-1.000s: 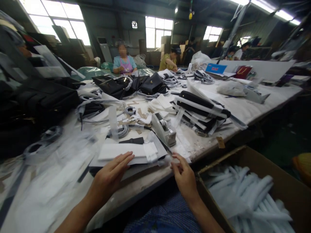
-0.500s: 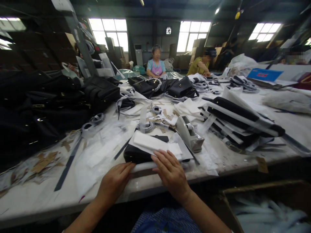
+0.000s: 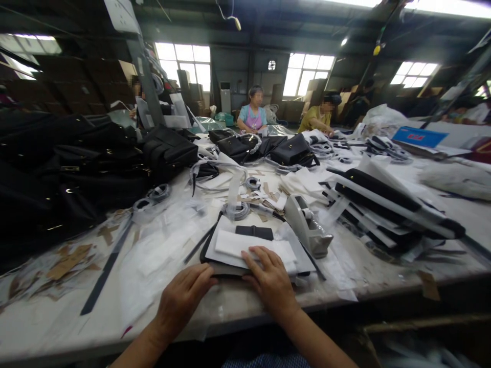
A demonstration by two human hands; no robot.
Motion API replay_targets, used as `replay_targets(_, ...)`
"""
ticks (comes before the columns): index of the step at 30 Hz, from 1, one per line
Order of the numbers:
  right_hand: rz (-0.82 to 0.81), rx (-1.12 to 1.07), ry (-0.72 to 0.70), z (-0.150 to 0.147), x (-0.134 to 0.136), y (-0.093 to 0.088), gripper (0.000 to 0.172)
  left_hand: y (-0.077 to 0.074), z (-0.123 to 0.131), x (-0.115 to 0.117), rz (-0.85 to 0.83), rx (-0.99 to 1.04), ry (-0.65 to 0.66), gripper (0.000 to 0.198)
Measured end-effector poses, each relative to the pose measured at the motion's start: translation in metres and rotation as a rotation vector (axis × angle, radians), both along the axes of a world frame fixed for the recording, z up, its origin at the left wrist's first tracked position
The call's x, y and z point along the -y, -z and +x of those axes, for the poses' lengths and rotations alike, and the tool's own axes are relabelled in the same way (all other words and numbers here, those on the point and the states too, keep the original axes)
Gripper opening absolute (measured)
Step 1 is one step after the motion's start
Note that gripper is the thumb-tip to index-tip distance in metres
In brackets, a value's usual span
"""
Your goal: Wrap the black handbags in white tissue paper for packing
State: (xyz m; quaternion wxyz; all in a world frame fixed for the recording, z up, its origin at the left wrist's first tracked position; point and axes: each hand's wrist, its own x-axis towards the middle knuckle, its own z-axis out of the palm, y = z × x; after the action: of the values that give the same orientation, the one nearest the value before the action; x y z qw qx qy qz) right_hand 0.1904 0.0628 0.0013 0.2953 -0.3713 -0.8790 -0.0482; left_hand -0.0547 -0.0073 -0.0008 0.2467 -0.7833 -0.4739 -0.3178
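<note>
A flat black bag (image 3: 204,254) lies in front of me near the table edge. On it rest a white sheet (image 3: 213,246), a folded white foam piece (image 3: 233,243) and a black strap tab (image 3: 255,232). My left hand (image 3: 186,294) has its fingers together on the bag's near left corner; the thumb's grip is partly hidden. My right hand (image 3: 270,281) lies over the near side, fingers stretched across the foam and thumb at the bag's front edge. A grey tape dispenser (image 3: 305,225) stands just to the right of the bag.
Black bags (image 3: 76,168) are heaped on the left, and more black pieces (image 3: 383,194) with white sheets are stacked at right. Clear plastic (image 3: 161,245) and brown scraps (image 3: 71,260) litter the left side. Two people sit across the table. An open carton (image 3: 422,332) stands below right.
The bag's top has tipped toward me, showing more of the strap tab and sheet. My right hand's thumb has come to the front edge. The head view has tilted up.
</note>
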Motion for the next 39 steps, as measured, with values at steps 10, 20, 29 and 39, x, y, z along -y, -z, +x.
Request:
replay_targets(10, 0.135, 0.068, -0.073, 0.010, -0.006, 0.012, 0.047, -0.029, 0.001, -0.064, -0.251, -0.387, 0.310, 0.047)
replay_targets(20, 0.052, 0.180, -0.214, 0.048, -0.003, 0.008, 0.048, 0.013, 0.028, -0.011, -0.154, -0.261, 0.183, 0.046)
replay_targets(29, -0.109, 0.056, -0.145, 0.034, 0.012, 0.000, 0.052, 0.031, 0.028, -0.014, -0.139, -0.161, 0.128, 0.046)
replay_targets(39, -0.468, -0.253, -0.484, -0.028, 0.000, -0.060, 0.016, 0.018, 0.026, -0.015, -0.222, -0.117, 0.182, 0.042)
